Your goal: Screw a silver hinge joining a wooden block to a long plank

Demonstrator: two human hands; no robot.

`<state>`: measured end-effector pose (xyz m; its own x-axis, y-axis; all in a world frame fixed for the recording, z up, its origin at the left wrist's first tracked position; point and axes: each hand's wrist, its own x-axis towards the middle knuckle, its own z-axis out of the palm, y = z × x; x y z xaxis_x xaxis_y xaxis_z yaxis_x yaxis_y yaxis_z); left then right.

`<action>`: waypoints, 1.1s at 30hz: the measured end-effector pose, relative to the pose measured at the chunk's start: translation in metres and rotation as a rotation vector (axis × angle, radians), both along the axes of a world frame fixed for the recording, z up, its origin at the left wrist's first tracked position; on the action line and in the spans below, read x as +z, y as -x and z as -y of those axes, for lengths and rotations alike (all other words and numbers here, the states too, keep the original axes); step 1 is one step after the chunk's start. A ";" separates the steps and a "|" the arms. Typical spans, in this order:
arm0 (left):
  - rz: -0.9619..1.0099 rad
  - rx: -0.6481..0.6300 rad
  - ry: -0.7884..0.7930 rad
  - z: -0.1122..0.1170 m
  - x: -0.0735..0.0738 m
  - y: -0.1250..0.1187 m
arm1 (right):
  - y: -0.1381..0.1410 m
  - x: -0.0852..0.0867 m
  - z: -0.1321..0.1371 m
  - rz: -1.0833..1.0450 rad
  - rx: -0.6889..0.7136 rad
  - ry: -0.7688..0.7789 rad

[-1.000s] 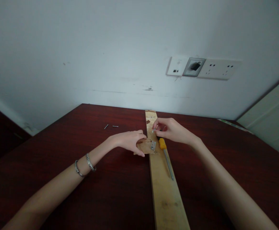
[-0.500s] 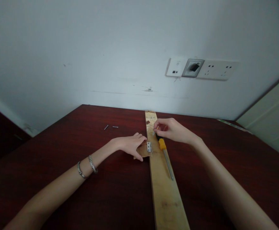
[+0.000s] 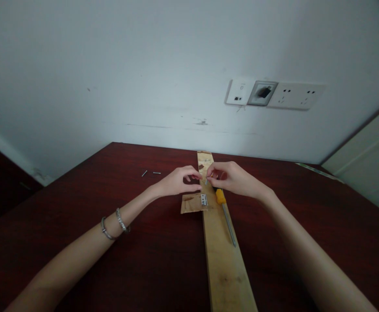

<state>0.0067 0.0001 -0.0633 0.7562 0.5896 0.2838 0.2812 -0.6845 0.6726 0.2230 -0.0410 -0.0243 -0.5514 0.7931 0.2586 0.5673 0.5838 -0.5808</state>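
Observation:
My right hand (image 3: 226, 174) pinches a small light-coloured screw (image 3: 206, 181) above the long wooden board (image 3: 226, 260). Close by on the left, my left hand (image 3: 183, 181) is empty, thumb and fingers apart, its tips reaching over the board's edge. Below the left hand lies a small piece of brown cardboard or thin wood (image 3: 191, 203), its right end against the board. A small metal hinge (image 3: 204, 199) sits where that piece meets the board. Under my right hand, a screwdriver (image 3: 221, 197) with a yellow and black handle rests along the board, shaft pointing toward me; its handle end is partly hidden.
Two loose screws (image 3: 144, 173) lie on the dark red tabletop (image 3: 127, 268), left of the board. The board's far end nearly meets the white wall (image 3: 137, 78). Sockets and a black plug (image 3: 263, 92) are on the wall. A thin strip (image 3: 319, 172) lies at the far right.
My left hand has let go of the brown piece and moved up and right toward my right hand. My right hand, still pinching the screw, has shifted slightly left.

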 end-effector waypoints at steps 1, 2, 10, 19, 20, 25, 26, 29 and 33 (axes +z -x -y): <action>0.068 0.014 0.035 0.001 0.000 -0.002 | 0.002 0.000 0.001 0.003 0.004 -0.011; 0.122 0.012 0.070 0.003 -0.001 -0.004 | 0.003 0.001 0.002 0.009 0.007 -0.022; 0.136 0.032 0.093 0.010 -0.002 -0.010 | 0.009 0.002 0.006 0.034 0.014 -0.039; -0.082 0.399 -0.009 -0.042 0.015 0.042 | -0.010 0.007 0.002 0.060 -0.141 -0.040; -0.166 0.471 -0.017 -0.051 0.018 0.055 | -0.012 0.007 0.000 0.056 -0.150 -0.026; -0.489 0.661 0.059 -0.082 0.016 0.104 | -0.022 0.004 -0.007 0.097 -0.162 0.019; -0.519 0.680 0.077 -0.085 0.013 0.109 | -0.024 0.003 -0.008 0.107 -0.160 0.030; -0.604 0.707 0.128 -0.089 0.001 0.115 | -0.028 0.002 -0.010 0.120 -0.159 0.071; -0.708 0.711 0.187 -0.091 -0.012 0.115 | -0.031 0.002 -0.012 0.143 -0.167 0.102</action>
